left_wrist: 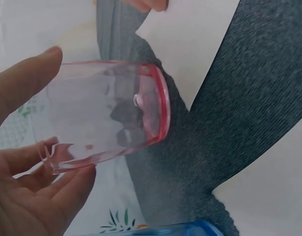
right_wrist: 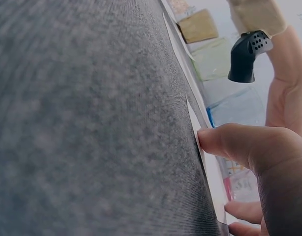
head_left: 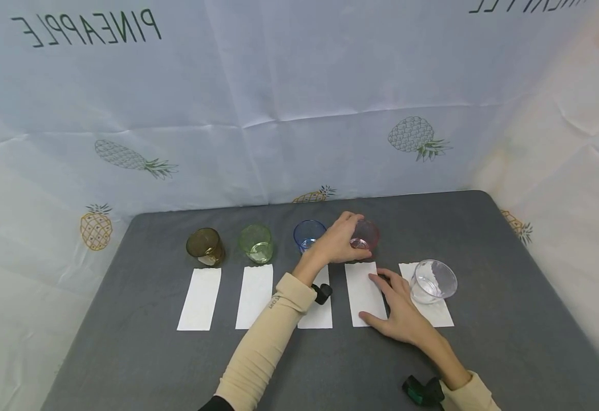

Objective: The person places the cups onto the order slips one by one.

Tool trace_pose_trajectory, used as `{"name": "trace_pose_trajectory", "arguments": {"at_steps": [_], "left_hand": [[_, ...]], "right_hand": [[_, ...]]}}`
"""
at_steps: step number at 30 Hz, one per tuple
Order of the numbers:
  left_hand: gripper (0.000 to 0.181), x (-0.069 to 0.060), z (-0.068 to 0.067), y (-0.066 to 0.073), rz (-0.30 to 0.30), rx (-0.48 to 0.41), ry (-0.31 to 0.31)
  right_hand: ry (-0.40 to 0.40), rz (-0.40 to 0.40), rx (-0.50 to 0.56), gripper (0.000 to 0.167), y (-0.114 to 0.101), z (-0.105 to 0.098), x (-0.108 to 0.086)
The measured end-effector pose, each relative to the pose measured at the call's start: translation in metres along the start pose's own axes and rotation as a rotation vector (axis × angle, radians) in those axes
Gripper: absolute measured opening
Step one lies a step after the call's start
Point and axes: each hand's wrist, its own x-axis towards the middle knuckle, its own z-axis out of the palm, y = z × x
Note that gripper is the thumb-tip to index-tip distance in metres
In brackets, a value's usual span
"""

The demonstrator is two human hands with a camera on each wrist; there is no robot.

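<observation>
My left hand [head_left: 336, 238] holds a clear pink cup [head_left: 369, 233] with the thumb on one side and fingers on the other. Seen from the left wrist, the pink cup [left_wrist: 104, 108] has a red-tinted base, turned toward the table. My right hand [head_left: 401, 313] rests with thumb and fingers spread on a white paper strip [head_left: 361, 291] just in front of that cup. In the right wrist view the thumb [right_wrist: 225, 140] touches the strip's edge. Right of this hand, a colourless cup [head_left: 435, 281] stands on another paper strip [head_left: 440, 315].
Along the back stand a brown cup [head_left: 206, 246], a green cup [head_left: 256, 244] and a blue cup [head_left: 307, 231]. White strips [head_left: 199, 299] lie before them on the grey table [head_left: 140, 342]. My left forearm crosses above the strip before the blue cup. A pineapple-print cloth [head_left: 258, 154] hangs behind.
</observation>
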Motion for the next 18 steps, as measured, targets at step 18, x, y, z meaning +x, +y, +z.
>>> {"name": "trace_pose_trajectory", "arguments": {"at_steps": [18], "left_hand": [[0.083,-0.018,0.0,0.017,0.108,-0.03,0.207]], "right_hand": [[-0.015,-0.008,0.002,0.081,0.004,0.0,-0.001]]}}
